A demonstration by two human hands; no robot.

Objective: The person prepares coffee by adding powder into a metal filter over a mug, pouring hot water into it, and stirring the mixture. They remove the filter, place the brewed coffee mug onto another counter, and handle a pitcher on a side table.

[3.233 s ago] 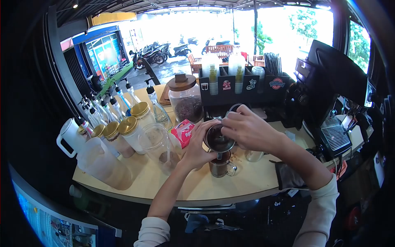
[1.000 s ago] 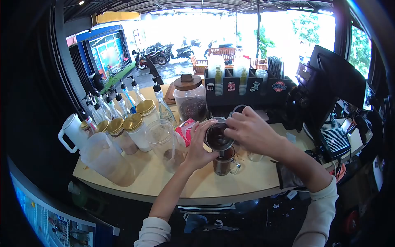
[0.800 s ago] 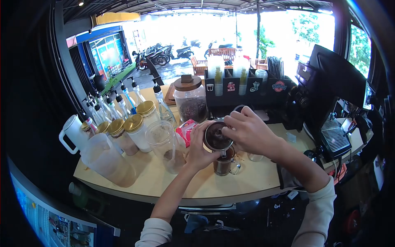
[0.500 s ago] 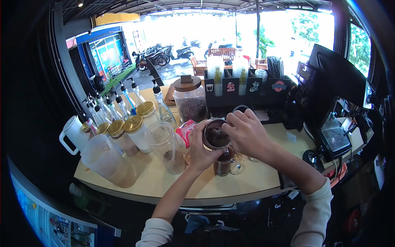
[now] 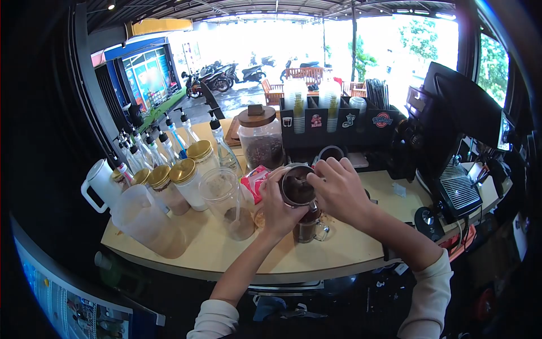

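Observation:
My left hand [image 5: 275, 210] is wrapped round a metal cup [image 5: 298, 185] with dark brown contents. The cup is tilted, its mouth facing me. At the cup's right rim is my right hand [image 5: 345, 192], fingers curled and pinched; what they hold is hidden, though a thin dark shape shows inside the cup. Directly below, a glass mug [image 5: 307, 231] with a handle and dark brown contents stands on the counter, partly covered by the cup and hands. A pink and white packet [image 5: 256, 182] lies just left of my left hand.
Left on the counter [image 5: 339, 248] stand a clear tall container [image 5: 226, 195], a frosted pitcher [image 5: 144, 217], gold-lidded jars [image 5: 183, 170] and several pump bottles. Behind is a wooden-lidded jar [image 5: 259, 141] beside a black cup organizer [image 5: 339, 124]. A coffee machine [image 5: 451, 169] stands right.
Both hands and the metal cup have shifted slightly down. My right hand has moved a little to the right, and a dark round opening behind it shows more.

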